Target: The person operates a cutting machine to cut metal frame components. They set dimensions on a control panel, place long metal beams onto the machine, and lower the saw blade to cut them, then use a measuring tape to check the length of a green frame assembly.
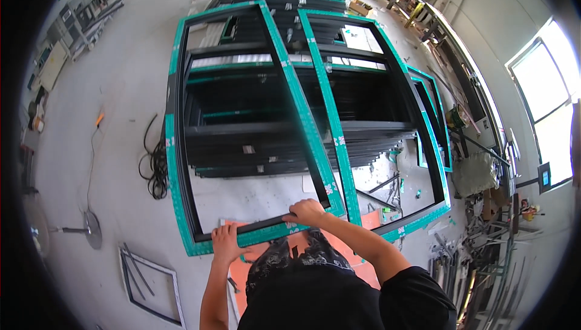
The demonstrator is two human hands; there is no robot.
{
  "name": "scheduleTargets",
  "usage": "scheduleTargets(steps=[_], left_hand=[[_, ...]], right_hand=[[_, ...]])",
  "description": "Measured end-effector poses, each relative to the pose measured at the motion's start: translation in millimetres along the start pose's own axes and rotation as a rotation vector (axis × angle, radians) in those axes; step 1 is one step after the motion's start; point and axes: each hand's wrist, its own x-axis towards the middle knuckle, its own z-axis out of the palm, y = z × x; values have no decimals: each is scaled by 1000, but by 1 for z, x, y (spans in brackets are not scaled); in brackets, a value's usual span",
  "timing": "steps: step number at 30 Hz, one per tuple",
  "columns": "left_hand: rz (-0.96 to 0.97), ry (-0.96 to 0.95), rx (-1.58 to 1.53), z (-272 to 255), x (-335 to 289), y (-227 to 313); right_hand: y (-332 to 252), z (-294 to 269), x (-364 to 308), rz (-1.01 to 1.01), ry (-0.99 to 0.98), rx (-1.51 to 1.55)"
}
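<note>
Black top (308,306), short loose sleeve (420,300), pale-mottled dark lower garment (275,263), bare hands (307,213)

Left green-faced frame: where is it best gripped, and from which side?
Likely by the near bar of the left frame, from the person's side, with hands spread apart. That bar is slim and the middle open, so fingers can curl over its inner edge, as those of the left hand and right hand do.

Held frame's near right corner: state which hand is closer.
Right. Right hand is on the near rail, just left of the corner; left hand is farther left on it.
</note>
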Motion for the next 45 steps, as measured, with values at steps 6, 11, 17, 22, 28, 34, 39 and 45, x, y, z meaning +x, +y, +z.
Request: scheduleTargets(steps=[6, 11, 17, 22, 28, 34, 39, 45], left_hand=[[30, -37, -141, 9, 10, -26], [-36, -56, -191, -6, 50, -27], [111, 320, -134, -57, 73, -20], [307, 272, -93, -62, 82, 47], [606, 202, -152, -33, 57, 163], [816, 41, -140, -1, 15, 298], [1054, -54, -181, 54, -26, 443], [1190, -214, -96, 111, -69, 561]], right_hand=[[-5, 1, 1, 21, -11, 28], [-2, -28, 20, -6, 168, -78], [-29, -83, -2, -45, 589, -93], [-35, -71, -56, 21, 436, 6], [-24, -19, -151, 152, 496, 180], [24, 42, -293, 309, 627, 271], [72, 103, -436, 611, 662, 423], [119, 153, -560, 753, 730, 421]])
